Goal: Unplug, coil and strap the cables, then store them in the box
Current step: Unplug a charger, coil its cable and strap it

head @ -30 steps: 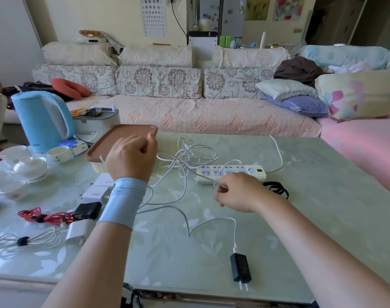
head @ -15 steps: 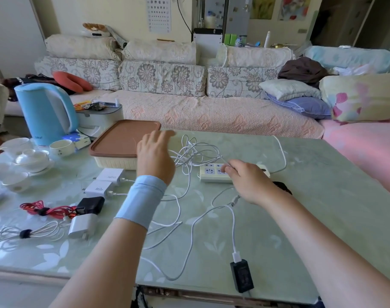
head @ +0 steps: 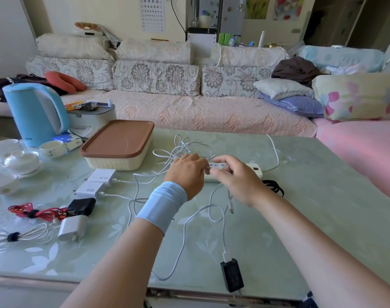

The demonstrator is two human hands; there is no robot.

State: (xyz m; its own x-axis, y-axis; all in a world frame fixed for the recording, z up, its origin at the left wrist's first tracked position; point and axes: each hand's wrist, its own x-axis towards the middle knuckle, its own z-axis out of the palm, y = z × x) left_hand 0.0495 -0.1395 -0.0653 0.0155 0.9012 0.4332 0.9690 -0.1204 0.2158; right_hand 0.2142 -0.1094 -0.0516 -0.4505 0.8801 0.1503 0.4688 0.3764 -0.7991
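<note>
My left hand point(head: 186, 174) and my right hand point(head: 236, 181) meet over the white power strip point(head: 253, 168), both pinching a thin white cable point(head: 211, 210) between the fingertips. That cable loops down the table to a black charger point(head: 231, 274) near the front edge. A tangle of white cables point(head: 185, 145) lies behind my hands. The cream box with a brown lid point(head: 118, 145) stands closed to the left. Black straps point(head: 275, 187) lie right of my right wrist. Two white chargers point(head: 96, 183) sit in front of the box.
A blue kettle point(head: 34, 112) and white tea cups point(head: 20, 161) crowd the table's left. A strapped red cable with a black charger point(head: 47, 211) and a strapped white cable with its charger point(head: 42, 232) lie at the front left. A sofa runs behind the table.
My left hand came right from the box lid to meet my right hand over the power strip. The right hand moved forward with the cable, and the black charger slid slightly.
</note>
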